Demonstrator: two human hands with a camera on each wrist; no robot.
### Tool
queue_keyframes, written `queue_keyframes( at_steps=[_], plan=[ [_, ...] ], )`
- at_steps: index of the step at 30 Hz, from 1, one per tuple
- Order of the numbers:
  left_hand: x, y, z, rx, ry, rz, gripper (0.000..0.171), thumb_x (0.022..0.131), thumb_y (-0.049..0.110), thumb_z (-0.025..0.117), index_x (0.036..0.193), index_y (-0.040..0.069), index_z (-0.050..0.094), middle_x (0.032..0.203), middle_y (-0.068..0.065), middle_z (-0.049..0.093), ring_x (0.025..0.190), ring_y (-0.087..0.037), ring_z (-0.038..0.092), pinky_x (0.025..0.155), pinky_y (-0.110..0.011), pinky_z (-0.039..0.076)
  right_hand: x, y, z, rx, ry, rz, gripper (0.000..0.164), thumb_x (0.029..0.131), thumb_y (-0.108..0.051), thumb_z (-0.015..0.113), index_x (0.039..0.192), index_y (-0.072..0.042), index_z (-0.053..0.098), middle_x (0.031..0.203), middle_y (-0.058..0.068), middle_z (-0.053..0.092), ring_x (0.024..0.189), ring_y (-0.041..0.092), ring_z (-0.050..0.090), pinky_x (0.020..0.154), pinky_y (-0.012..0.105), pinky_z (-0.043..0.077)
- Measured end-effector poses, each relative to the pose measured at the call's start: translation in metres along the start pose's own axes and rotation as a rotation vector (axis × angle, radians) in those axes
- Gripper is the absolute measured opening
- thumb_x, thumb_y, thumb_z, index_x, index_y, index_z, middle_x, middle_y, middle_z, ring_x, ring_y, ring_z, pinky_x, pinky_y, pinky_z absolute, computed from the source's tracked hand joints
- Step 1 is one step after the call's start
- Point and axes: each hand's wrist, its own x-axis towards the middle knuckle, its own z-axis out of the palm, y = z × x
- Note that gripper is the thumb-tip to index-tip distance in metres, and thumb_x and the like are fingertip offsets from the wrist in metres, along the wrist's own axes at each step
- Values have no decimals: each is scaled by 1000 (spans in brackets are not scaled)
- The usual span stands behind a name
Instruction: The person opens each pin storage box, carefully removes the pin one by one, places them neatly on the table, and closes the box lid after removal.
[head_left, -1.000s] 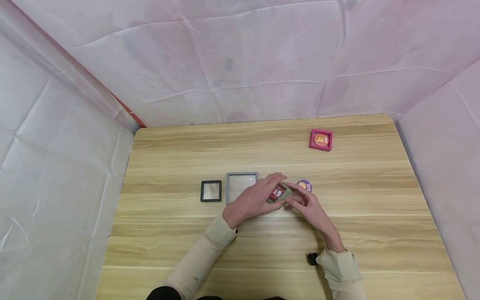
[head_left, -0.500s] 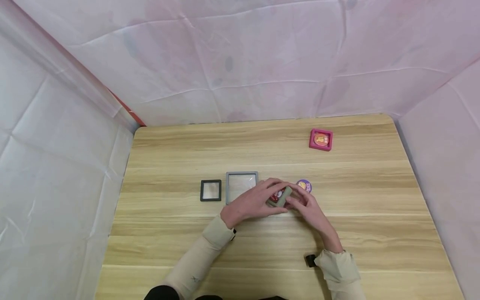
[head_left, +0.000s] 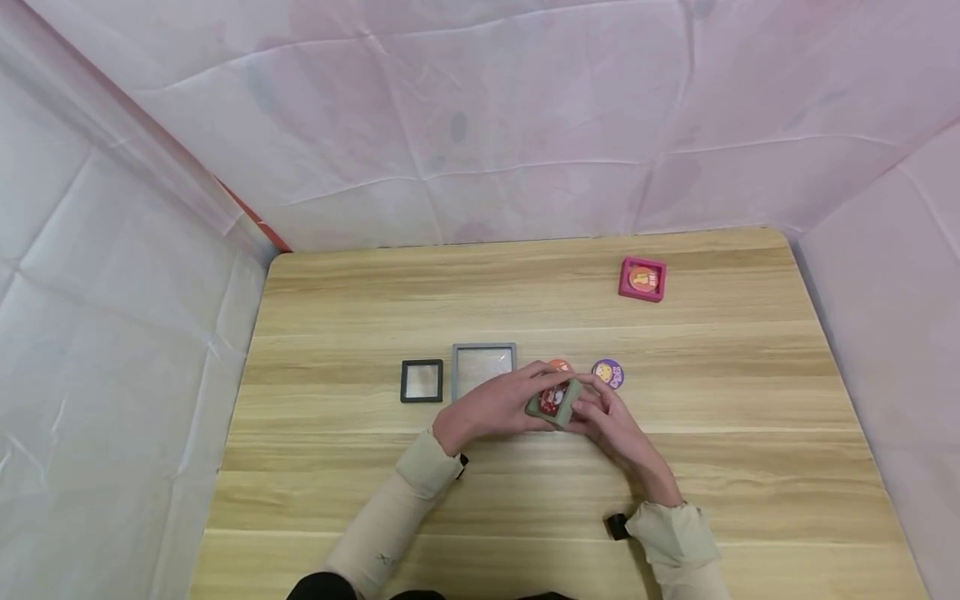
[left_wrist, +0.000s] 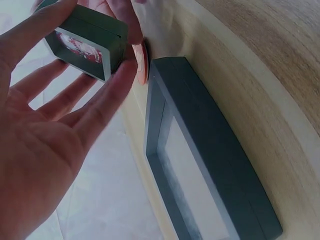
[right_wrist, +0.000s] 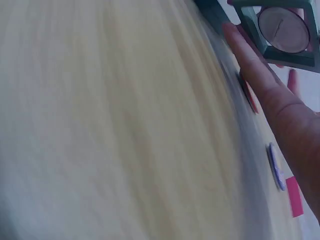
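Note:
Both hands hold a small green display frame point(head_left: 572, 403) tilted over the table, a red round badge point(head_left: 553, 398) showing through its clear window. My left hand point(head_left: 491, 407) grips it from the left, thumb on one edge and fingers on the opposite one, as the left wrist view shows. On the right side, my right hand point(head_left: 621, 429) pinches the frame's edge with thumb and fingers. The right wrist view catches the frame's other face, with the badge's pale round back point(right_wrist: 284, 30) behind the window. Just beyond the fingers lies an orange badge point(head_left: 560, 365), partly covered by the left hand.
A larger grey frame point(head_left: 484, 346) lies beside the left hand, with a small black frame point(head_left: 405, 382) to its left. A purple round badge point(head_left: 608, 373) rests behind the right hand. Farther back sits a pink frame point(head_left: 626, 293) with an orange badge inside.
The green frame has come nearer the body and tipped up more steeply, both hands moving with it. The orange badge behind it has come into sight.

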Motion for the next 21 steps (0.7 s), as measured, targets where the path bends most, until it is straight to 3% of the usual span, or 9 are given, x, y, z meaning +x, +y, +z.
queue_keyframes(
  at_steps=[6,11,15,21],
  plan=[
    [0,1,1,88,42,9,81,86,44,79,156,25,42,153,0,52,132,-16,53,106,-37,53,1,6,0,112,-26,-6,32,105,4,42,132,-13,42,129,-2,69,111,16,72,92,34,63],
    [1,1,4,-4,66,64,81,86,35,81,155,17,43,156,-2,49,138,-16,49,111,-36,51,2,8,0,159,-64,-31,33,104,6,38,131,-13,41,128,2,68,111,17,71,92,35,63],
    [1,2,6,-79,85,78,88,84,29,83,158,20,36,153,-3,52,132,-15,54,106,-35,54,3,9,0,182,-78,-53,36,102,9,37,129,-14,42,124,3,70,108,16,71,89,33,63],
    [4,2,9,-96,97,128,95,79,25,86,158,15,33,149,-4,54,128,-16,55,107,-31,53,3,10,0,208,-101,-75,39,98,13,33,124,-15,42,116,3,73,102,15,71,84,28,63]
  ],
)
